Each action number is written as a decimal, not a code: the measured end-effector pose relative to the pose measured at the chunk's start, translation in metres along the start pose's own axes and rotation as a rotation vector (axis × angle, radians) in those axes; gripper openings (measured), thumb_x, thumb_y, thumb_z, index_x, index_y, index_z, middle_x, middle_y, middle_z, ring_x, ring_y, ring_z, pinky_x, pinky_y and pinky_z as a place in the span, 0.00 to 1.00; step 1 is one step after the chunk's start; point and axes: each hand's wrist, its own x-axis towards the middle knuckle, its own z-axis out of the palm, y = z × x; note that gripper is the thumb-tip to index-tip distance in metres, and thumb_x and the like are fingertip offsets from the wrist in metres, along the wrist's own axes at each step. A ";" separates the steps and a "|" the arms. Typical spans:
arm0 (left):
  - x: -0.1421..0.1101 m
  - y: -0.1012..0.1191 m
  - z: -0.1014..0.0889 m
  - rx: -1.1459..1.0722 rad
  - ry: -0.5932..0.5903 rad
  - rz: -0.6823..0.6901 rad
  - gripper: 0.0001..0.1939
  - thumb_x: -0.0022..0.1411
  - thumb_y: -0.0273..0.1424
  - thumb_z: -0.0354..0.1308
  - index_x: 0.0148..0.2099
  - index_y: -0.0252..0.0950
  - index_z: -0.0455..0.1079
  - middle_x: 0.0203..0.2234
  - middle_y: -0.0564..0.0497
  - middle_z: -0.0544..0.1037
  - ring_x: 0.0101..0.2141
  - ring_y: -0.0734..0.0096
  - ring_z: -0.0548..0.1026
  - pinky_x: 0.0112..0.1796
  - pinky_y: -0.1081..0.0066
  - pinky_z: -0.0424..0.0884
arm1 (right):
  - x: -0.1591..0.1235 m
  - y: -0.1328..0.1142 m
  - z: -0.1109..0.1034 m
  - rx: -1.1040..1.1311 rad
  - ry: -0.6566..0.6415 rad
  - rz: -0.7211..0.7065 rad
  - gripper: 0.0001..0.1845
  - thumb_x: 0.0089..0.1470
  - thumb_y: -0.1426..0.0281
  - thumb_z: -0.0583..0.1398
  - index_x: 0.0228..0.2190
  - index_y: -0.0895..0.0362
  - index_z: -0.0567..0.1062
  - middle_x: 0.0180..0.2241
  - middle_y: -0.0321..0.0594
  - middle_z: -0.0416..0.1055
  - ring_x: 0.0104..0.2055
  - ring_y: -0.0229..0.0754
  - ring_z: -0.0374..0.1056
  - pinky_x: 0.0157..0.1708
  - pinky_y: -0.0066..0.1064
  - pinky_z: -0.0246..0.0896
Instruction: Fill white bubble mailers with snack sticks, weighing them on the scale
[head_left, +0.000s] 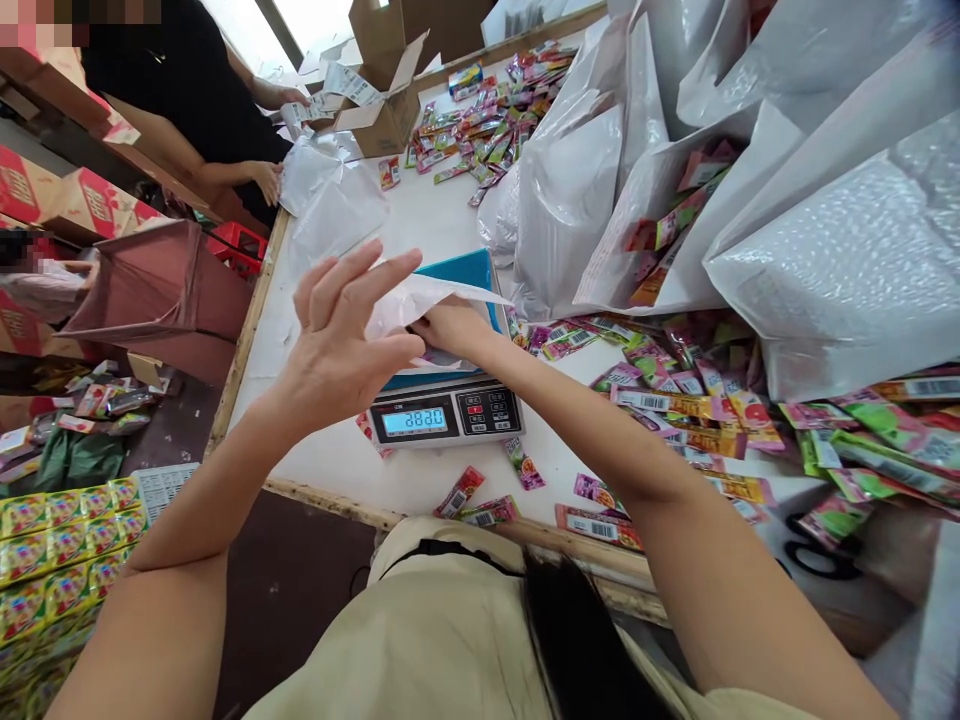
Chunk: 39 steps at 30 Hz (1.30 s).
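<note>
Head view, white bag on scale, right hand inside, left hand beside

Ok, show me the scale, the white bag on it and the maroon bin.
Scale (454, 412), head view, on its front panel.
White bag (425, 292), head view, on its upper flap.
Maroon bin (221, 300), head view, on its right wall.

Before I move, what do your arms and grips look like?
The left arm and right arm show bare; a beige sleeve appears only at the right one's upper end. The left grip and right grip are ungloved hands, with no watch or cable visible.
</note>
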 end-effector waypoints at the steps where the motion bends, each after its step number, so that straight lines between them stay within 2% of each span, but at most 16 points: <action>1: -0.002 -0.002 -0.002 0.012 0.014 0.012 0.12 0.68 0.46 0.57 0.40 0.46 0.74 0.64 0.57 0.70 0.70 0.52 0.58 0.71 0.42 0.48 | -0.002 0.000 0.000 -0.038 0.031 0.005 0.25 0.68 0.70 0.49 0.62 0.52 0.70 0.59 0.48 0.72 0.59 0.54 0.67 0.54 0.43 0.63; 6: -0.003 -0.005 -0.004 0.029 0.017 0.043 0.13 0.71 0.45 0.53 0.37 0.48 0.74 0.64 0.59 0.71 0.71 0.58 0.57 0.73 0.50 0.47 | -0.017 -0.012 -0.014 -0.152 0.080 -0.056 0.22 0.69 0.71 0.48 0.55 0.55 0.76 0.57 0.50 0.73 0.56 0.53 0.67 0.49 0.41 0.61; 11: 0.001 -0.003 -0.003 -0.001 -0.009 0.076 0.13 0.67 0.47 0.59 0.39 0.45 0.75 0.65 0.56 0.69 0.68 0.53 0.61 0.71 0.45 0.51 | -0.047 -0.017 -0.039 -0.056 0.127 0.034 0.20 0.64 0.72 0.51 0.50 0.57 0.77 0.47 0.48 0.78 0.48 0.50 0.70 0.41 0.35 0.58; 14: 0.003 -0.001 -0.002 -0.049 -0.066 0.023 0.16 0.63 0.53 0.61 0.41 0.49 0.76 0.64 0.57 0.70 0.69 0.49 0.61 0.71 0.42 0.50 | -0.079 -0.011 -0.063 0.090 0.168 0.121 0.14 0.59 0.71 0.56 0.44 0.56 0.79 0.39 0.42 0.79 0.38 0.45 0.70 0.36 0.33 0.57; 17: 0.006 0.004 -0.003 -0.086 -0.110 -0.002 0.19 0.59 0.56 0.63 0.44 0.52 0.76 0.64 0.58 0.70 0.70 0.46 0.59 0.70 0.38 0.49 | -0.121 -0.003 -0.090 0.208 0.154 0.225 0.09 0.57 0.66 0.60 0.37 0.55 0.79 0.27 0.36 0.74 0.28 0.40 0.65 0.31 0.31 0.56; 21: 0.009 0.012 -0.007 -0.173 -0.089 -0.068 0.22 0.55 0.58 0.65 0.45 0.52 0.77 0.63 0.56 0.71 0.69 0.43 0.60 0.70 0.39 0.47 | -0.178 0.012 -0.111 0.271 0.194 0.390 0.13 0.56 0.59 0.62 0.36 0.54 0.79 0.25 0.36 0.71 0.25 0.39 0.62 0.27 0.32 0.55; 24: 0.010 0.014 -0.008 -0.187 -0.074 -0.080 0.23 0.54 0.60 0.65 0.45 0.53 0.78 0.63 0.57 0.71 0.69 0.44 0.60 0.70 0.38 0.46 | -0.210 0.021 -0.115 0.288 0.281 0.545 0.16 0.55 0.53 0.63 0.37 0.52 0.79 0.25 0.38 0.72 0.24 0.43 0.62 0.24 0.35 0.56; 26: 0.009 0.014 -0.009 -0.175 -0.068 -0.064 0.23 0.54 0.60 0.65 0.46 0.53 0.78 0.63 0.57 0.71 0.70 0.44 0.59 0.70 0.39 0.46 | -0.225 0.024 -0.116 0.304 0.299 0.592 0.16 0.54 0.52 0.64 0.37 0.50 0.79 0.25 0.39 0.72 0.24 0.45 0.62 0.23 0.37 0.56; 33: 0.005 0.009 -0.007 -0.028 -0.059 0.071 0.18 0.63 0.53 0.60 0.51 0.56 0.77 0.67 0.56 0.66 0.69 0.46 0.60 0.69 0.41 0.50 | -0.243 0.024 -0.120 0.316 0.314 0.557 0.10 0.56 0.55 0.66 0.35 0.46 0.78 0.21 0.37 0.66 0.21 0.44 0.58 0.19 0.37 0.49; 39: 0.005 0.005 -0.005 -0.049 -0.057 0.028 0.21 0.60 0.57 0.61 0.50 0.55 0.76 0.65 0.55 0.68 0.69 0.44 0.59 0.69 0.40 0.50 | -0.258 0.040 -0.113 0.199 0.293 0.577 0.08 0.57 0.57 0.64 0.37 0.46 0.80 0.21 0.38 0.68 0.19 0.44 0.58 0.18 0.37 0.50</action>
